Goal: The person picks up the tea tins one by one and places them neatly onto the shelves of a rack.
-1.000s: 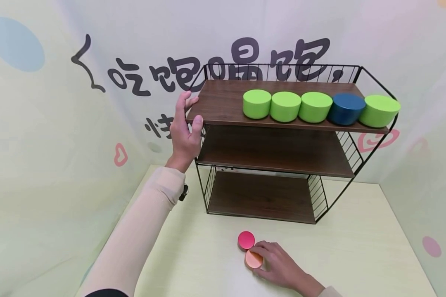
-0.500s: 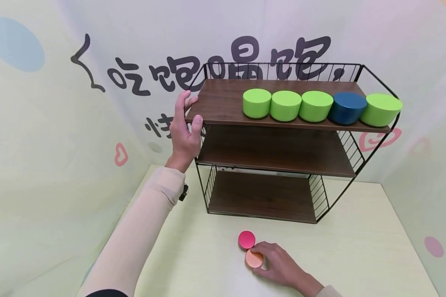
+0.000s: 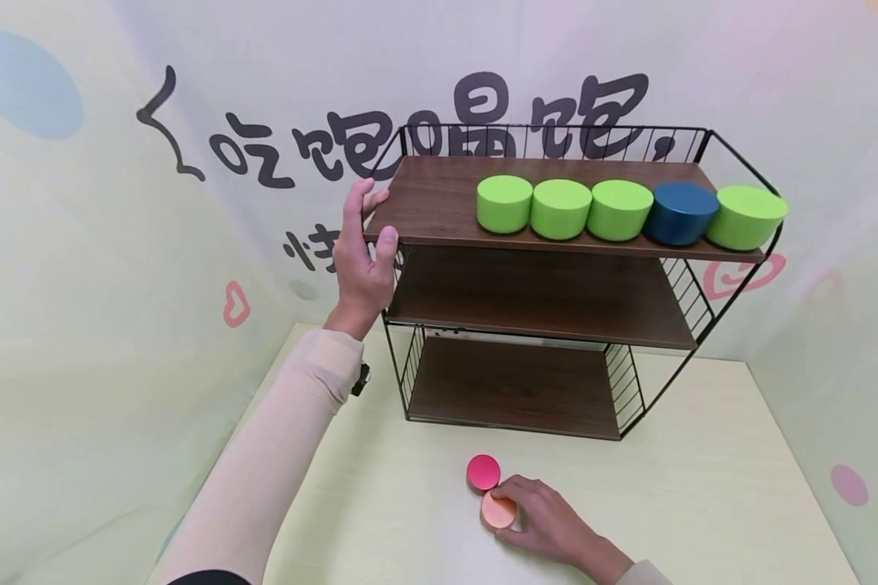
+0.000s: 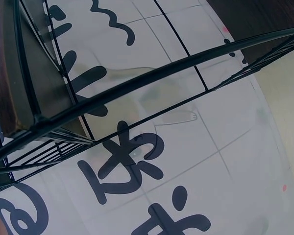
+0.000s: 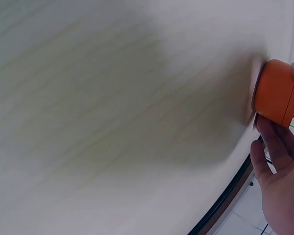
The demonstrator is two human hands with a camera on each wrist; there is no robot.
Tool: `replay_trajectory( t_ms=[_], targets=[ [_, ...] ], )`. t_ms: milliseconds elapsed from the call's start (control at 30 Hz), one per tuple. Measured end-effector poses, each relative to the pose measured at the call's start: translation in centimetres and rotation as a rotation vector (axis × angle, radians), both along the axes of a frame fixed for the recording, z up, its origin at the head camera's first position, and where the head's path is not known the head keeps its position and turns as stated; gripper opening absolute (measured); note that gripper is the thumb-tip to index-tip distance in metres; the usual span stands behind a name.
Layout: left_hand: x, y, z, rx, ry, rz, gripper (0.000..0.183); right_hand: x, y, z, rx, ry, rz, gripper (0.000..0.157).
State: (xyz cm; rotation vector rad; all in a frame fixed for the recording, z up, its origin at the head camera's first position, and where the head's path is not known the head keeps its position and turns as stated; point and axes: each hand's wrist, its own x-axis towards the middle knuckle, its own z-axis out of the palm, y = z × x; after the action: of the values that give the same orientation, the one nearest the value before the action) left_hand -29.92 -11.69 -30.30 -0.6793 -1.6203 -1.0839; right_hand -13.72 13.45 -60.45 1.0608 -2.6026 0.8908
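Note:
My left hand point(image 3: 366, 264) grips the left end of the top board point(image 3: 432, 199) of a three-tier rack, thumb at its front edge. The left wrist view catches black wire rods point(image 4: 132, 83) of this rack and a sliver of skin. Down on the table, my right hand point(image 3: 552, 524) holds an orange round block point(image 3: 498, 511) between thumb and fingers. From the right wrist view, that block point(image 5: 274, 90) shows its plain orange side, with fingers around it. Touching or nearly touching it is a pink-red round block point(image 3: 484, 472).
Several green round blocks point(image 3: 560, 210) and one blue round block point(image 3: 682, 214) form a row along the top board's front. Below are a dark brown middle board point(image 3: 541, 292) and bottom board point(image 3: 512, 386). A printed white curtain point(image 3: 117, 244) surrounds the pale table point(image 3: 380, 504).
The view shifts very slightly. Both hands and all the blocks keep their places.

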Motion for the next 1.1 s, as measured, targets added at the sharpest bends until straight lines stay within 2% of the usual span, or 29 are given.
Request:
replay_trajectory(
  t_ms=[267,433,667,767,833,933,1100],
  targets=[
    [0.3,-0.1,-0.1,0.007,-0.020,0.010,0.050,0.1,-0.1,0.0,0.023,0.016,0.015,0.046],
    [0.2,-0.3,-0.3,0.007,-0.034,0.023,0.050,0.1,-0.4,0.2,0.028,0.002,0.053,0.046],
    [-2.4,-1.1,-2.0,-0.004,-0.033,0.040,0.054,0.2,-1.0,0.8,0.089,-0.115,0.083,0.047],
    [-3.1,-1.3,-2.4,-0.014,-0.032,0.041,0.055,0.4,-1.2,1.1,0.106,-0.128,0.090,0.048],
    [-3.2,-1.3,-2.5,-0.018,-0.030,0.039,0.055,0.4,-1.4,1.4,0.103,-0.114,0.098,0.047],
    [-3.1,-1.3,-2.4,-0.021,-0.028,0.040,0.055,0.3,-1.6,1.9,0.081,-0.044,0.119,0.046],
    [-3.1,-1.4,-2.3,-0.021,-0.023,0.049,0.055,-0.1,-2.2,3.6,0.028,0.035,0.150,0.044]
  ],
)
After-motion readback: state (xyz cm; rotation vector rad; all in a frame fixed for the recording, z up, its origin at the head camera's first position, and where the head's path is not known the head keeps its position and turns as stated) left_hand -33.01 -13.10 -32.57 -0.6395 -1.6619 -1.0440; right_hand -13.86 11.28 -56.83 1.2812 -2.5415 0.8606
